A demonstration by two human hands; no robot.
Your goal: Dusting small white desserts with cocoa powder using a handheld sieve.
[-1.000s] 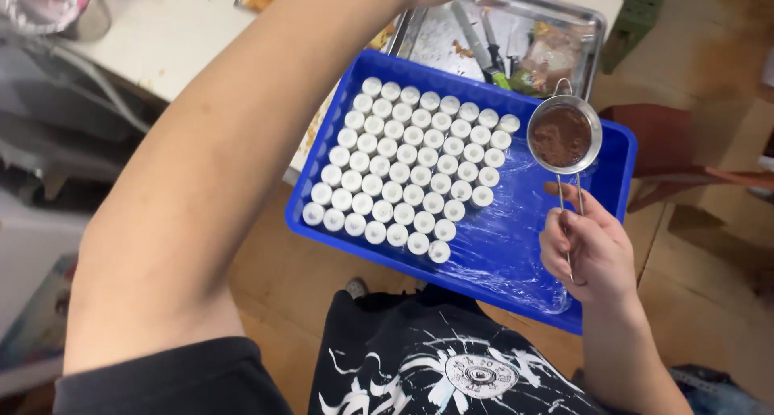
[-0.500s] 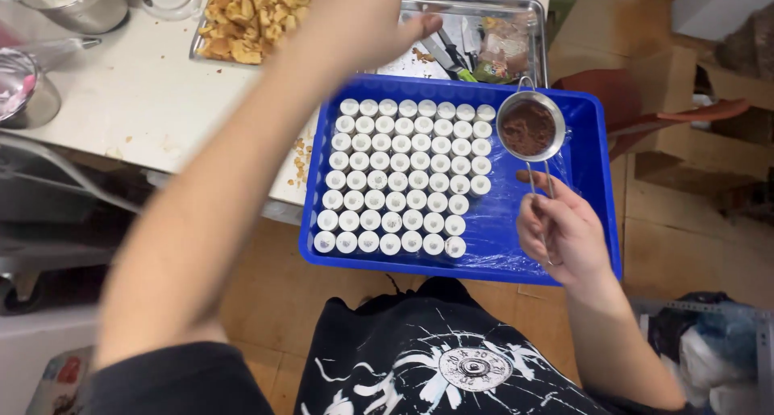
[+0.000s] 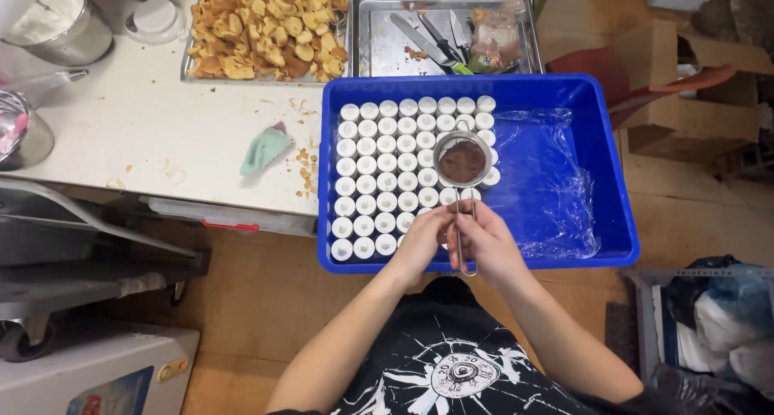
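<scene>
A blue plastic tray (image 3: 619, 181) rests on the table's edge in front of me. Its left half is filled with rows of several small white cups (image 3: 379, 165). A small round metal sieve (image 3: 462, 162) with brown powder in it hovers over the cups on the right side of the block. My right hand (image 3: 490, 247) grips the sieve's wire handle at the tray's near rim. My left hand (image 3: 421, 241) sits right beside it, fingers closed against the same handle.
Crumpled clear film (image 3: 548, 173) covers the tray's right half. Behind it stand a metal tray of knives and scissors (image 3: 443, 32) and a tray of golden biscuit pieces (image 3: 262, 28). A green cloth (image 3: 264, 149), crumbs and a metal pot (image 3: 56, 28) lie left.
My left arm, stretched far over the table before, has come back to the sieve handle. The sieve has moved left from the tray's right side to above the cups.
</scene>
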